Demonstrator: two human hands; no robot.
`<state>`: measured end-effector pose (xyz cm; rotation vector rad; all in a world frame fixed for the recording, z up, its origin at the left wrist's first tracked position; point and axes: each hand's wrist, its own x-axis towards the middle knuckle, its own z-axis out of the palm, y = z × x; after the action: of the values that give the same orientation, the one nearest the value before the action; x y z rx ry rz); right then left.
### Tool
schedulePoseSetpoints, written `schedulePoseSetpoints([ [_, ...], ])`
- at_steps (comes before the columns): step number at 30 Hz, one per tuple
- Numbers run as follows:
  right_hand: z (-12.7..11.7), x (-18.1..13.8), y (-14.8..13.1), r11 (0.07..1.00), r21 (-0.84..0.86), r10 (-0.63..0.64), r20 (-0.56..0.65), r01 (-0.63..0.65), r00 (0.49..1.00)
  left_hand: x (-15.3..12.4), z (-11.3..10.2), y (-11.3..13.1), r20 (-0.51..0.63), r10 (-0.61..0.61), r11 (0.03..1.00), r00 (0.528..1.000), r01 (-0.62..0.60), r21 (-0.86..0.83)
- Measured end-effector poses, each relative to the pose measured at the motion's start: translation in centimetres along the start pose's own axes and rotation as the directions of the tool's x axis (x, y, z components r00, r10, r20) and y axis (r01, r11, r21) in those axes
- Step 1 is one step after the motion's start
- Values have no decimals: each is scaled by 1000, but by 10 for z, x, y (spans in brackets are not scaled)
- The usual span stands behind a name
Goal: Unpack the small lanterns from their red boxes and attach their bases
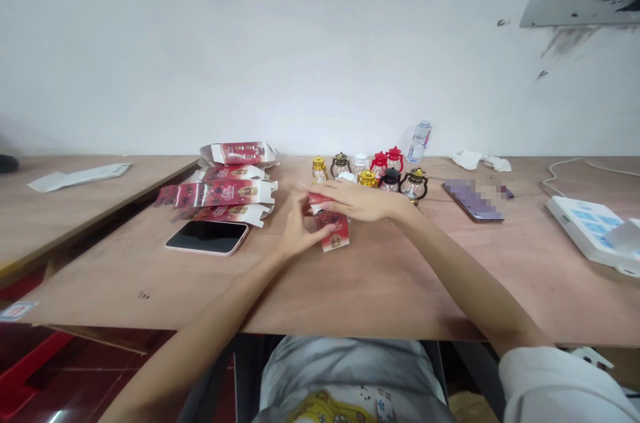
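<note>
A small red printed box (334, 231) stands upright on the wooden table (380, 290) in front of me. My left hand (299, 230) grips its left side with thumb and fingers. Over the box's top lies my right hand (353, 199), fingers stretched out and pressing on the top flap. Just behind the box stands a cluster of several little lantern-shaped toys (373, 173) in gold, red, black and white.
Flat red box blanks (220, 193) are stacked at the left, with a dark phone (207, 237) in front of them. A second phone (473, 200), a water bottle (419, 141), a white device (593, 230) with a cable and crumpled white cloth (480, 160) lie to the right.
</note>
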<state>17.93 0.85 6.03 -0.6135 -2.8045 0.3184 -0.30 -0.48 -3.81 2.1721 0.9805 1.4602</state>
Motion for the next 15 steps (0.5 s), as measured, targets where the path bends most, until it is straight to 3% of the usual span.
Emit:
schedulePoseSetpoints([
  [3, 1, -1, 3, 1000, -25, 9, 27, -8, 1000, 1, 3, -2, -6, -64, 982, 998, 62, -178],
  [7, 1, -6, 6, 990, -66, 128, 83, -123, 988, 5, 4, -6, 143, -150, 942, 978, 186, -279],
  [11, 6, -8, 3, 969, -116, 226, 75, -216, 971, 3, 7, -16, 285, -142, 963, 948, 199, -182],
  [15, 2, -6, -1, 974, -93, 212, 40, -207, 977, 2, 0, -22, 404, -74, 991, 912, 112, -71],
])
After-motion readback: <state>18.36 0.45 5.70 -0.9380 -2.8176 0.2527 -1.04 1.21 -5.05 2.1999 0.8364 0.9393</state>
